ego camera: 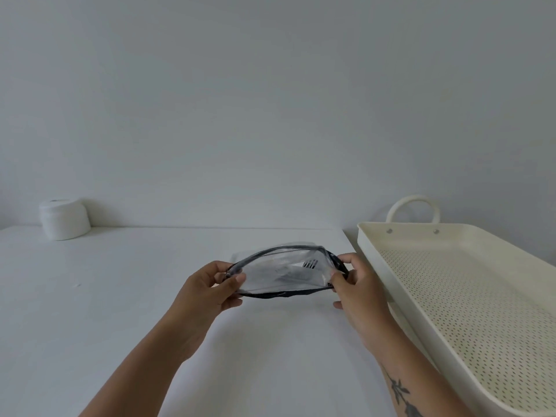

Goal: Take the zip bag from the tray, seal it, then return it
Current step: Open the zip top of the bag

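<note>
Here both hands, left [207,288] and right [356,288], pinch the clear, black-edged zip bag [282,273] by its ends, left of the cream perforated tray [469,299], above the white table [120,296].

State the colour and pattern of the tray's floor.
The tray is cream, its floor dotted with rows of small holes; the head view shows it best.

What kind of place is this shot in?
Probably a staged tabletop recording spot in a plain room, not a lived-in kitchen or workshop: a white table against a blank white wall, with a cream perforated tray and a white jar.
</note>
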### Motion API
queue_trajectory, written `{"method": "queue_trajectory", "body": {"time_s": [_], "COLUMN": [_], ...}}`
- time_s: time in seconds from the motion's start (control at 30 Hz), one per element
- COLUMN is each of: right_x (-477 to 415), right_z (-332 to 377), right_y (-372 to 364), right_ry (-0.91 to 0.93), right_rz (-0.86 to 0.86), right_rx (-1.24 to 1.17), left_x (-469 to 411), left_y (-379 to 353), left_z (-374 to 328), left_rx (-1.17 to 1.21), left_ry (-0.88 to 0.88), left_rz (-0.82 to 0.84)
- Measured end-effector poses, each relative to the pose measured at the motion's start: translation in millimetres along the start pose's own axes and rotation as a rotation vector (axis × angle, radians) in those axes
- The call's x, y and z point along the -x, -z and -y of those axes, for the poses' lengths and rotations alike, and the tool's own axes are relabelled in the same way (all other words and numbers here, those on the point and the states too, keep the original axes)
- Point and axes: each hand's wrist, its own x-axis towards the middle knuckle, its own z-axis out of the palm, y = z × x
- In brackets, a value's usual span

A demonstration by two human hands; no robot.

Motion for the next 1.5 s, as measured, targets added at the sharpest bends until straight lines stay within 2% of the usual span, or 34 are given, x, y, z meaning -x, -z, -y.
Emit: {"method": "queue_trajectory", "body": {"time_s": [0.2,0.27,0.37,0.5,0.6,0.8,0.93,1.2,1.33,1.5], "right_x": [2,3,3,4,4,1,1,7,7,5], "right_z": [-5,-5,-4,4,5,3,4,11,11,8], "right_y": [-9,-11,-10,-3,-2,1,2,1,0,-2], "right_ry": [0.08,0.116,0.126,0.039,0.081,0.097,0.072,-0.005,0.054,0.158], "right_rz": [0.032,0.027,0.047,0.043,0.068,0.097,0.142,0.299,0.267,0.125], "right_rx": [0.34,0.435,0.353,0.114,0.154,0.16,0.115,0.106,0.124,0.256], "left_x": [-7,-8,-9,-4,-2,-3,-5,-6,-6,-5], "left_y": [-6,-8,-4,0,-2,1,4,4,1,-6], "left_z": [11,15,15,3,0,4,7,6,6,7], "left_rx": [-0.339,-0.387,-0.354,-0.143,-0.26,-0.446,-0.566,-0.566,-0.572,-0.591], "left_ry": [-0.103,-0.121,-0.091,-0.012,-0.03,-0.049,-0.163,-0.276,-0.31,-0.365], "left_rz": [-0.314,-0.367,-0.294,-0.112,-0.08,-0.066,-0.121,-0.217,-0.259,-0.254]}}
